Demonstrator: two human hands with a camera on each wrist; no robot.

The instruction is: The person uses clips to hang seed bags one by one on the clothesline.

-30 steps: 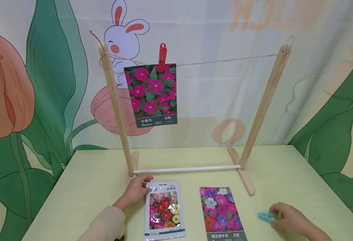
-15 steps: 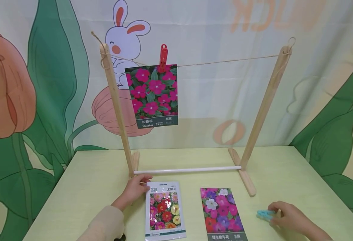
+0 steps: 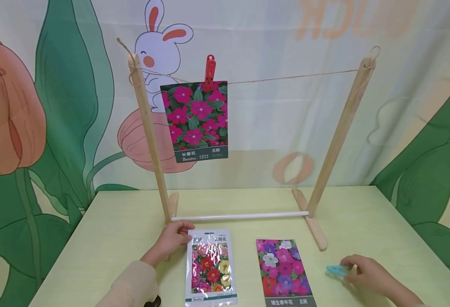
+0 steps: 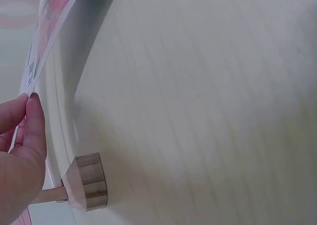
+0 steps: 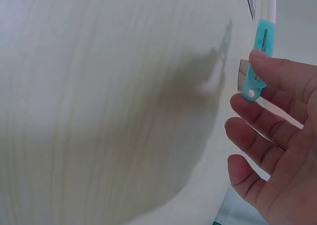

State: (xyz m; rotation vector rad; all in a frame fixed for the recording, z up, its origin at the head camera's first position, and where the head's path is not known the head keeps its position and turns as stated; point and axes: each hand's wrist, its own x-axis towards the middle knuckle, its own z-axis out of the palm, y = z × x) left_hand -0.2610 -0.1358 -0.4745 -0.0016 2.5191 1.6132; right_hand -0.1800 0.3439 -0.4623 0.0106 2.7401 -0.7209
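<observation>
My left hand (image 3: 170, 241) pinches the upper left corner of a white-bordered seed packet (image 3: 211, 268) printed with red, pink and yellow flowers. In the left wrist view, thumb and finger meet at the corner of the packet (image 4: 52, 29), and that edge stands off the table. My right hand (image 3: 368, 275) holds a turquoise clothespin (image 3: 337, 270) above the table at the right. The right wrist view has the clothespin (image 5: 258, 61) between thumb and fingers. Between the hands lies a second packet (image 3: 285, 268) with pink, purple and white flowers, its lower end cut off by the frame.
Behind the hands stands a wooden frame (image 3: 334, 143) with a white crossbar (image 3: 240, 216) and a string (image 3: 286, 78) across the top. A red clothespin (image 3: 209, 73) holds a magenta-flower packet (image 3: 196, 121) on the string, left of centre. A printed curtain (image 3: 263, 128) hangs behind.
The seed packet in my left hand has tilted slightly, and glare now shows on its surface. The clothespin in my right hand has turned a little. The head view has shifted slightly.
</observation>
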